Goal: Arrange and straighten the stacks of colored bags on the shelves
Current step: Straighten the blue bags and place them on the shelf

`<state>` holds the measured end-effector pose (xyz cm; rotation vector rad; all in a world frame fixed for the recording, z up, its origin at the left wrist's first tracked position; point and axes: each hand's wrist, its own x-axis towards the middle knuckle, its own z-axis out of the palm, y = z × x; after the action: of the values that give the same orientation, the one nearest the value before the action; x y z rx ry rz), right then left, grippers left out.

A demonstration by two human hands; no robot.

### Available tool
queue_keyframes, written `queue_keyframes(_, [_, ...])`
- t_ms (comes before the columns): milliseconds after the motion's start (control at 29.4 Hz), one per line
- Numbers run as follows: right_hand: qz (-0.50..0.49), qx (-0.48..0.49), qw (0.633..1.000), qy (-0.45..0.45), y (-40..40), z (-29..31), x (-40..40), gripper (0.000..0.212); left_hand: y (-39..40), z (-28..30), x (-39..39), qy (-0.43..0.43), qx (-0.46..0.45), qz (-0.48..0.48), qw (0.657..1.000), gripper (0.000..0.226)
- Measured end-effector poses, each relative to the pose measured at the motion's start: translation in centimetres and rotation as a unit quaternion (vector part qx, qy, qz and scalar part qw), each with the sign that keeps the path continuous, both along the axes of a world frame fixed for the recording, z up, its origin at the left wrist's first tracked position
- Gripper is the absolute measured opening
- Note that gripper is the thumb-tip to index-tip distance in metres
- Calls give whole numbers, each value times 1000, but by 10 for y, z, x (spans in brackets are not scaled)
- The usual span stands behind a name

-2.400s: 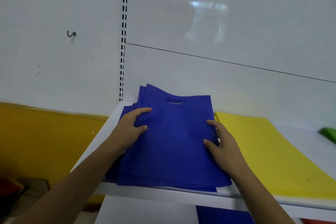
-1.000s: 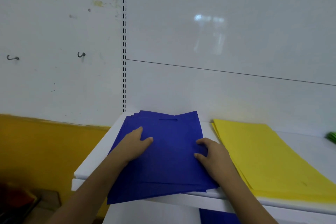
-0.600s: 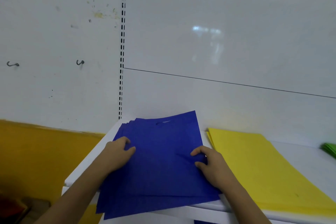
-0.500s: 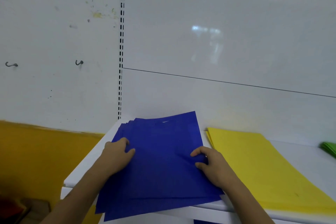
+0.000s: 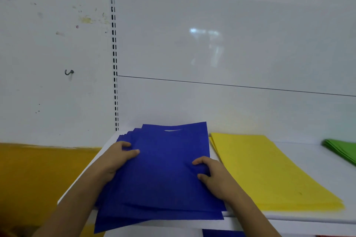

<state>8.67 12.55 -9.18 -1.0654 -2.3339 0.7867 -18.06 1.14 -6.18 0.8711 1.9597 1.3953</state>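
The left hand [image 5: 117, 158] and right hand [image 5: 213, 174] grasp the side edges of the blue bags [image 5: 163, 169] at the shelf's [image 5: 289, 217] front left corner. The fanned lower bags overhang the front edge and, seemingly loose, could slide off.

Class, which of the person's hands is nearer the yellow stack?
Right. The right hand grips the blue stack's edge beside the yellow stack; the left hand grips its far side.
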Motion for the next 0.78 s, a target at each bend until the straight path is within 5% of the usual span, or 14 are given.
queue_keyframes(170, [7, -2, 1000, 25, -2, 0, 6, 33, -26, 5, -4, -214, 109, -77, 968, 26])
queue_keyframes(272, [13, -1, 1000, 23, -4, -2, 7, 33, -29, -3, 0, -253, 127, -85, 955, 26])
queue_keyframes(545, [69, -53, 996, 15, -11, 12, 14, 31, -3, -7, -9, -132, 40, -49, 989, 48])
queue_keyframes(783, [5, -11, 1000, 14, -23, 9, 12, 34, 4, -15, -3, 63, 12, -89, 994, 48])
